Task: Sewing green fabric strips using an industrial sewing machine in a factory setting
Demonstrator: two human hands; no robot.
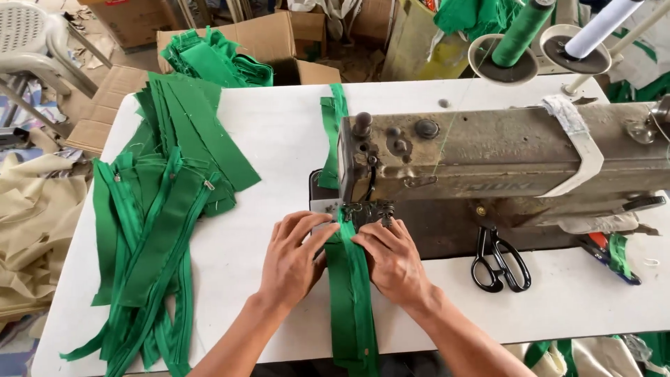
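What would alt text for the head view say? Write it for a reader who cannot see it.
Two bare hands, left hand and right hand, press a green fabric strip flat at the needle of an old sewing machine on a white table. A pile of green zipper strips lies to the left, black scissors to the right.

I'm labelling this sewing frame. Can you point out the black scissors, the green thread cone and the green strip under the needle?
Black-handled metal scissors (500, 266): head view, on the handles.
Green thread cone (522, 31): head view, mid-cone.
Long green fabric strip (349, 293): head view, between the hands.
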